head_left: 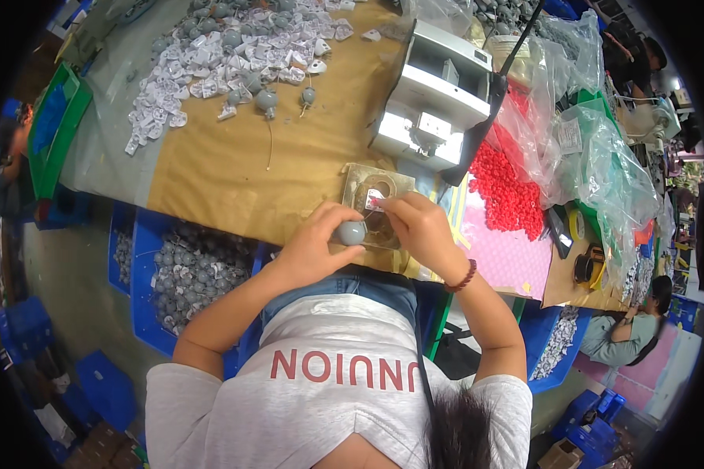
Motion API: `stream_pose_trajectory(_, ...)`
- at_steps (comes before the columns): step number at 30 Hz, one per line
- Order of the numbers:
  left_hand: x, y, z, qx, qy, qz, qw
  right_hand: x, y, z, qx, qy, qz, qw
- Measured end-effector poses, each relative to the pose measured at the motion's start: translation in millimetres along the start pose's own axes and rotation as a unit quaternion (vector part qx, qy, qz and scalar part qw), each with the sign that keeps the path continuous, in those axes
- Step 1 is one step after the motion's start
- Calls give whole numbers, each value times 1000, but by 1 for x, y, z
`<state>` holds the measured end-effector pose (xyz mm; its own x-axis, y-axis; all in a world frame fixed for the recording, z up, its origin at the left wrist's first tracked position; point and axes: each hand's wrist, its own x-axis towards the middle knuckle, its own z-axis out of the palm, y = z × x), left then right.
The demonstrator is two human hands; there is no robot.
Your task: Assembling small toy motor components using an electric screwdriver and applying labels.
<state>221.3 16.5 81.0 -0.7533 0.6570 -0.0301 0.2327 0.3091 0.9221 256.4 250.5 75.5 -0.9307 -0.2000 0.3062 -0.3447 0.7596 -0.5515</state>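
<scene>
My left hand (309, 244) is closed around a smooth grey ball-shaped part (350, 232), thumb and forefinger on its sides. It is beside the lower left of a square metal fixture block (356, 178) at the table's front edge. A small white plastic piece (378, 194) lies over the recess in that block. My right hand (426, 234) reaches in from the right, its thumb and forefinger pinched on a small red piece (375, 203) against the white one. How the red piece sits is partly hidden by the fingers.
Beyond the block lies a heap of white plastic parts (211, 66) mixed with grey balls. A white machine (430, 94) stands at the far right, with a pile of red pieces (504, 191) beside it. A blue bin (145, 313) of grey balls is below left. Another person (622, 336) sits at right.
</scene>
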Motion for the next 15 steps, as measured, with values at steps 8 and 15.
stream_pose_trajectory(8, 3, -7, 11, 55, -10, 36, 998, 8, 0, 9, -115, -58, -50, 990)
stream_pose_trajectory(15, 6, -7, 3, 124, -6, 31, 992, -2, -10, 4, -197, -87, -72, 974)
